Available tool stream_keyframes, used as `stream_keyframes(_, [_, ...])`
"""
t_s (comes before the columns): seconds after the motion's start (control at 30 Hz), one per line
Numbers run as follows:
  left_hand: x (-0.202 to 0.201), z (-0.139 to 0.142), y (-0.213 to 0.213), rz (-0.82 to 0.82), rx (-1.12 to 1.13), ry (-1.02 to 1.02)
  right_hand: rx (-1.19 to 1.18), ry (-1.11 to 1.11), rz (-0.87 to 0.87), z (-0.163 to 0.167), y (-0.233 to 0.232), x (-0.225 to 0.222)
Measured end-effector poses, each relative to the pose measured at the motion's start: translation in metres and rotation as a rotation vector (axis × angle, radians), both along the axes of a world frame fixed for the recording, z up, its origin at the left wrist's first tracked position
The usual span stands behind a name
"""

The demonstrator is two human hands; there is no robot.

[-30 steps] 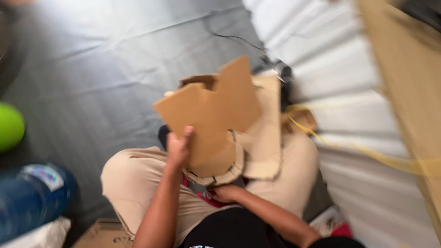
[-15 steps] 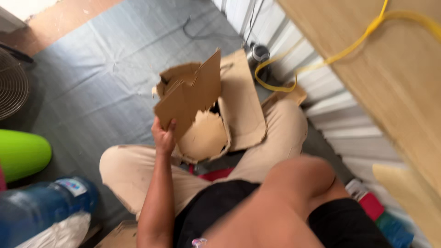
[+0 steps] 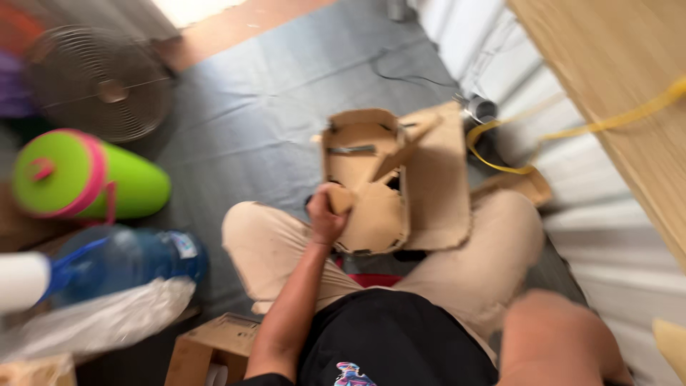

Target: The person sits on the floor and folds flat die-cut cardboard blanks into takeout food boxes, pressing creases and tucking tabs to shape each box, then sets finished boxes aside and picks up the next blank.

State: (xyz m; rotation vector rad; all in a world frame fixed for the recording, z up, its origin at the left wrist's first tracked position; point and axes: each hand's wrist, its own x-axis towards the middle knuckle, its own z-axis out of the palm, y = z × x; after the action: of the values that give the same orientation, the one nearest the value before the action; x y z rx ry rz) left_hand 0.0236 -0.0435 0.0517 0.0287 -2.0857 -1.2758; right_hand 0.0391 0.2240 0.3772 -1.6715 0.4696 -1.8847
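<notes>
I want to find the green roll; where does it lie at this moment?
In the head view the green roll lies on the floor at the far left, below the round fan and above the blue water bottle.

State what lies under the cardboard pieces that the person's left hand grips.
Under the cardboard pieces show the person's beige-trousered legs and the grey floor mat. A dark strip and a red patch peek out below. The left hand grips the near edge. Anything directly beneath stays covered.
</notes>
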Motion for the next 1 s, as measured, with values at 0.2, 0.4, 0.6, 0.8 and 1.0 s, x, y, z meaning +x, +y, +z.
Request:
stream_keyframes(0.2, [0.007, 0.017, 0.000, 0.165, -0.390, 0.320, 0.235, -0.401, -0.341, -0.084, 0.012, -0.038])
stream_keyframes(0.4, [0.031, 0.027, 0.013, -0.091, -0.736, 0.466, 0.733, -1.355, -0.510, -0.252, 0.004, -0.027])
stream_keyframes(0.6, [0.060, 0.050, 0.038, -0.459, -0.995, 0.338, 0.864, -1.318, -0.321, -0.298, 0.018, -0.042])
stream_keyframes(0.8, [0.054, 0.055, 0.027, -0.443, -0.520, 0.021, 0.995, -0.994, -0.604, -0.320, 0.044, -0.052])
stream_keyframes(1.0, [0.036, 0.011, 0.019, -0.328, 0.683, -0.671, 0.980, -0.793, -0.646, -0.329, 0.048, -0.062])
